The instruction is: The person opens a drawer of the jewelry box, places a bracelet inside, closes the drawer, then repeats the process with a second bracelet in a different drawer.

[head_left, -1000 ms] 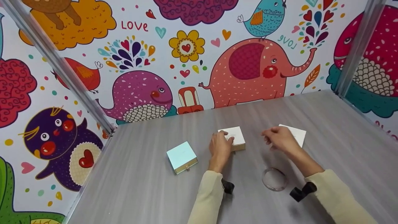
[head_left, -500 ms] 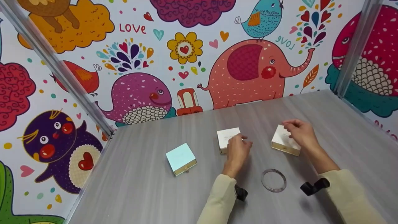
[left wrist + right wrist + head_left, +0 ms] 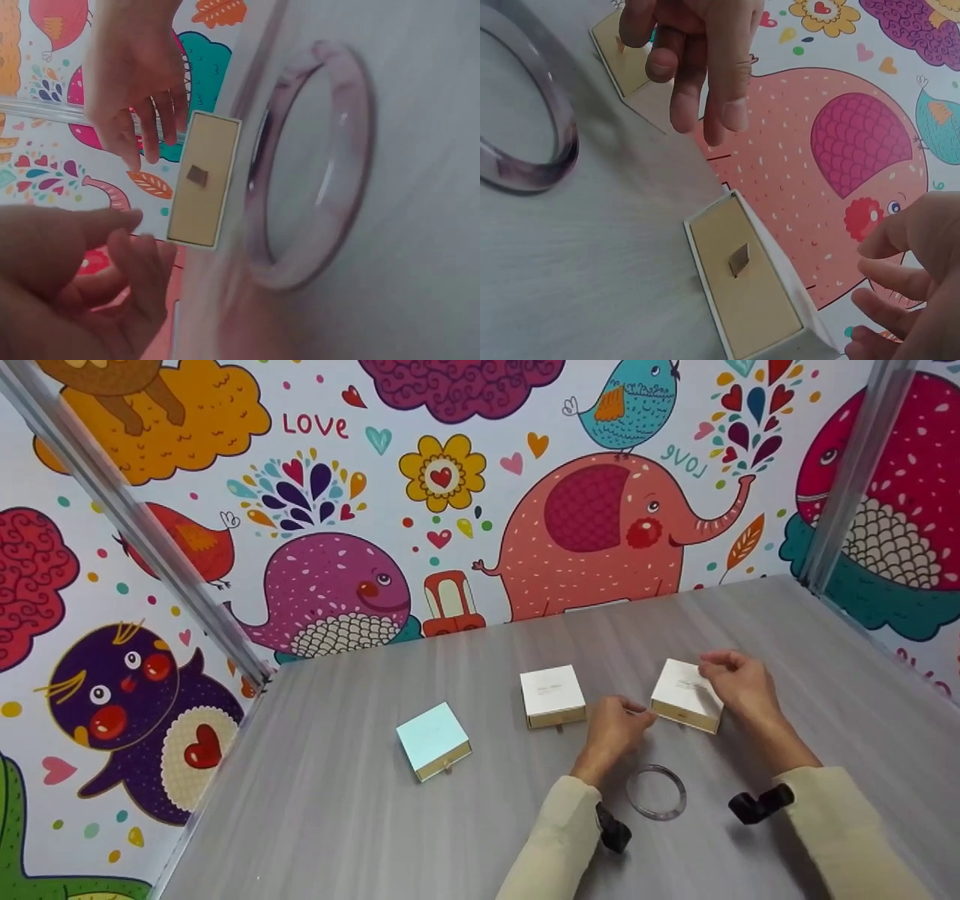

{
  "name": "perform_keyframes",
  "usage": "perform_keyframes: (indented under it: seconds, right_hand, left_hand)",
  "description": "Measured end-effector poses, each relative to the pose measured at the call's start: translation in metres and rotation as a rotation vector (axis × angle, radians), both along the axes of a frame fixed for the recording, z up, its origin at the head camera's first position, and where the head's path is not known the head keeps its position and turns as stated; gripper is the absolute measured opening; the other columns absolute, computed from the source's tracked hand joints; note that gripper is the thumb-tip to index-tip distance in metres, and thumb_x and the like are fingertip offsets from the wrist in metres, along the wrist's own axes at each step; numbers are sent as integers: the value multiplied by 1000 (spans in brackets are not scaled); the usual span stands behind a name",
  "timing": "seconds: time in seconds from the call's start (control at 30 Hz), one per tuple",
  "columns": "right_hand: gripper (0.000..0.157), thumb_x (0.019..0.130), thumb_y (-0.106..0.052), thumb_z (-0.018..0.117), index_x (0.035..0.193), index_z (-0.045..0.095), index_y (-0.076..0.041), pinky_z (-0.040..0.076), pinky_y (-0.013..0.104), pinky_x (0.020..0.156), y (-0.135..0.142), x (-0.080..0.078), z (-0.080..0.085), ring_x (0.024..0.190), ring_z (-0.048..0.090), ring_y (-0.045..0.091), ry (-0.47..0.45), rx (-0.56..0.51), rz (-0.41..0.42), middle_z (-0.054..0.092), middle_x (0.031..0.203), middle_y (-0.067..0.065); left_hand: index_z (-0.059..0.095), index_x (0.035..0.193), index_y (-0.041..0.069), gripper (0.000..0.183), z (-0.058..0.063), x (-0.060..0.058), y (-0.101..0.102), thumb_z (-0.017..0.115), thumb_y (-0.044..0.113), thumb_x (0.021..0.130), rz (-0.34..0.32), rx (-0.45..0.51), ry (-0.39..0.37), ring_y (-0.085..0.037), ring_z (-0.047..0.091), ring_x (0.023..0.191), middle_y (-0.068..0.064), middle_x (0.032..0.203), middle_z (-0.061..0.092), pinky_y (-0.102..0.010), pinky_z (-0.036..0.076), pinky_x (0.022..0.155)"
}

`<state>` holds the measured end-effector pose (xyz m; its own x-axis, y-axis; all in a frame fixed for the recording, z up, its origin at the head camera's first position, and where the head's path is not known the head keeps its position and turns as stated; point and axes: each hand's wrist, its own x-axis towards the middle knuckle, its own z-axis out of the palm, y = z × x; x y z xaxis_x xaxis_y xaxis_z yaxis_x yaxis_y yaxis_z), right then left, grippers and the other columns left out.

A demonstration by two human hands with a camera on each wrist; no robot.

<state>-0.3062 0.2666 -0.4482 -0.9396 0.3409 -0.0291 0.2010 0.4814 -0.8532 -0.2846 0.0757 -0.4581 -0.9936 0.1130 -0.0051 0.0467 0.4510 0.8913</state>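
My right hand [image 3: 744, 684] is at the right edge of the right-hand white drawer box [image 3: 681, 687], fingers loosely bent; whether they touch it I cannot tell. My left hand [image 3: 613, 733] hovers by that box's front left corner, its relaxed fingers holding nothing. In the left wrist view the box's gold drawer front [image 3: 202, 195] with a small pull tab stands between both hands. A translucent bangle with purplish streaks [image 3: 352, 150] lies flat on the table in front of the hands. To the left sits a second white drawer box [image 3: 551, 691].
A light blue drawer box [image 3: 433, 736], turned at an angle, sits further left on the grey wood-grain table [image 3: 337, 810]. A wall with cartoon prints [image 3: 450, 525] closes off the back and left. Metal posts [image 3: 855, 472] stand at the corners.
My left hand has left the middle white box and moved right toward the right-hand box. My right hand has moved right, to that box's right edge. The boxes and bangle stay put.
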Motion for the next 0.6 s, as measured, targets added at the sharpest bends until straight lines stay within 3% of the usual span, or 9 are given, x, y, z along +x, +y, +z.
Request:
perform_keyframes:
  seconds: [0.07,0.13,0.27,0.4,0.5,0.6]
  right_hand:
    - [44,100,-24,52,136,57,1,37,53,108,3,-2,-2,133,42,42,-17,-15,-2,46,147,29]
    - [45,100,-22,51,138,55,2,35,55,111,5,-3,-5,135,39,42,-23,-32,1,41,150,29]
    - [44,101,-17,48,140,52,3,41,39,94,7,-4,-10,122,44,36,-17,-61,9,45,146,28]
    - [46,101,-20,51,140,52,4,38,28,81,9,-4,-13,113,47,30,-14,-78,16,49,140,26]
    - [49,100,-24,54,140,52,4,39,25,80,11,-4,-15,113,49,29,-23,-96,24,51,138,26]
    - [52,100,-26,55,141,50,6,40,23,81,13,-5,-18,116,51,30,-34,-112,43,51,139,28]
  left_hand:
    - [74,83,5,10,-2,-2,3,77,14,87,-15,54,-62,-7,50,47,-10,71,73,-21,45,44]
    - [72,81,5,11,-4,-3,6,76,13,88,-24,105,-125,-9,49,44,-11,65,70,-21,44,42]
    - [70,77,5,13,-9,-1,11,76,10,87,-5,167,-202,-9,47,43,-3,59,60,-17,40,42]
    - [71,75,1,13,-11,1,16,76,6,86,32,221,-234,-9,47,45,-3,57,58,-16,37,41]
    - [73,75,-5,14,-10,2,23,76,5,85,55,265,-246,-9,46,46,-2,55,56,-17,37,41]
    - [74,73,-6,19,-11,3,29,76,7,85,79,247,-234,-9,45,44,-1,52,53,-18,36,40]
